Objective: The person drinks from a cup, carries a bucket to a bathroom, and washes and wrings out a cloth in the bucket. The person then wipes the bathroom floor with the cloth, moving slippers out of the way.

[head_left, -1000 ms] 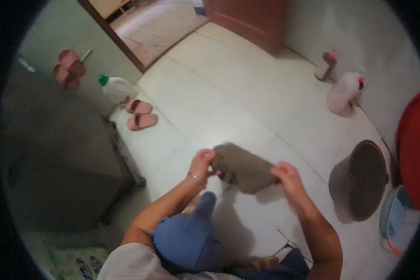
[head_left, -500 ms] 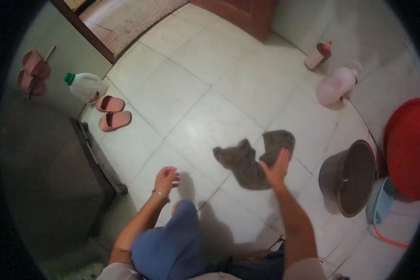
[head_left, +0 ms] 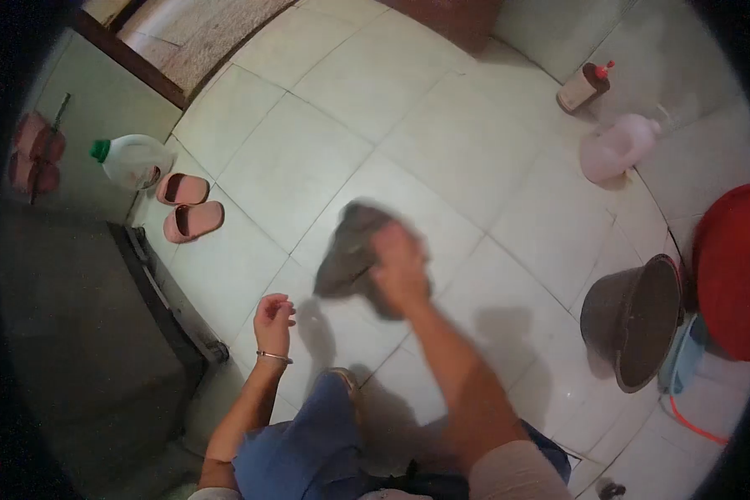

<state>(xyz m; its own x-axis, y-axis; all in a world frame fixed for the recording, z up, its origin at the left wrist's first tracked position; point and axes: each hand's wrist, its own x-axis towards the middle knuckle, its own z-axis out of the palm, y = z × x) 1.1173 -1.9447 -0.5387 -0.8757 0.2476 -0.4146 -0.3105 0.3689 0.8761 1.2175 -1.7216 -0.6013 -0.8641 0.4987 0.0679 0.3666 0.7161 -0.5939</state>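
Note:
A dark grey-brown rag [head_left: 347, 258] lies bunched on the white tiled floor, in front of me. My right hand [head_left: 402, 267] is on top of its right side and holds it; motion blurs the fingers and the cloth's edges. To the left, my left hand [head_left: 274, 321] hovers above the tiles beside my knee, with a bracelet at the wrist. Its fingers are loosely bent and a little apart, with nothing visible in them.
Pink slippers [head_left: 193, 222] and a white jug with a green cap [head_left: 137, 160] stand at left. On the right are a dark bucket [head_left: 633, 321], a red basin [head_left: 732, 271], a light blue container [head_left: 683, 358], a pink jug [head_left: 615, 150] and a red-topped bottle [head_left: 582, 88].
My right hand has swept leftward across the tiles, and the rag has moved with it and bunched up. The left hand has shifted slightly left. The view has turned a little.

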